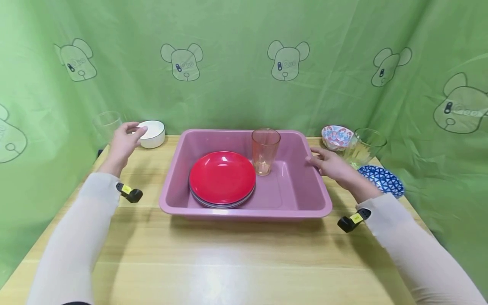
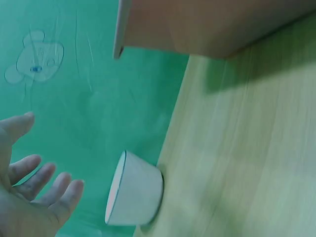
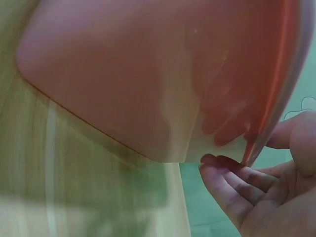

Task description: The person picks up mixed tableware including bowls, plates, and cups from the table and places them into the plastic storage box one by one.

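Head view: the pink basin sits upright on the worktop, mouth facing up, its long axis running left to right and its short sides pointing toward and away from the person. Inside, the red plate lies face up on a stack at the left, and the amber glass stands with its long axis vertical. The right hand pinches the basin's right rim, thumb and fingers clamped on it. The left hand is near the white bowl, which stands mouth up; in the left wrist view its fingers are apart and clear of the bowl. Yellow labels on the wrist cameras are too small to read; pale lettering on the curtain's bear heads is too faint.
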### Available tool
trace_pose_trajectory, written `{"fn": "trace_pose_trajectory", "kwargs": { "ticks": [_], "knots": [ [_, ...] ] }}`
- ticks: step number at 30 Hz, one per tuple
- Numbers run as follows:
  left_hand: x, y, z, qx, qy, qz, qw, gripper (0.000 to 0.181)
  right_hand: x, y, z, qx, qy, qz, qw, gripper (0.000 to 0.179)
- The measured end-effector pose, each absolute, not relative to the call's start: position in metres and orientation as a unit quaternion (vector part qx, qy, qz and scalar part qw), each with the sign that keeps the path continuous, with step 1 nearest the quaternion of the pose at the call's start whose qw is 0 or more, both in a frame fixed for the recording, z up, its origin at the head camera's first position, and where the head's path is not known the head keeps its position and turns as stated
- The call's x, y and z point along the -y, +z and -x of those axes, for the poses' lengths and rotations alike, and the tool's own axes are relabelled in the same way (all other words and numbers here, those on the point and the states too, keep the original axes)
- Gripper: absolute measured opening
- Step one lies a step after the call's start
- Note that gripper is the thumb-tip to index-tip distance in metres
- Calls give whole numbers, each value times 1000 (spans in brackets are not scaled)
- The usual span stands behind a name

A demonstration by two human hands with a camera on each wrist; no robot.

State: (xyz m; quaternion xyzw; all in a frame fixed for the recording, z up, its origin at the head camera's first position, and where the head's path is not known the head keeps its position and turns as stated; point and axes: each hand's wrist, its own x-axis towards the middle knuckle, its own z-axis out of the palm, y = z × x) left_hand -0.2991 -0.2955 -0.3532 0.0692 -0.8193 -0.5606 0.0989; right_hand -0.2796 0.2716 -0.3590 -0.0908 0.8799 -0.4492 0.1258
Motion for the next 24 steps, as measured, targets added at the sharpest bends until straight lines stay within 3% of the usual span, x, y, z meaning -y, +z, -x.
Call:
{"fn": "trace_pose_trajectory", "kwargs": {
  "ticks": [13, 24],
  "knots": [
    [335, -365, 306, 766, -597, -186, 151, 73, -269, -363, 272, -832, -533, 47, 147, 63],
    [356, -367, 304, 787, -554, -233, 138, 85, -267, -369, 270, -825, -542, 42, 157, 64]
  ]
}}
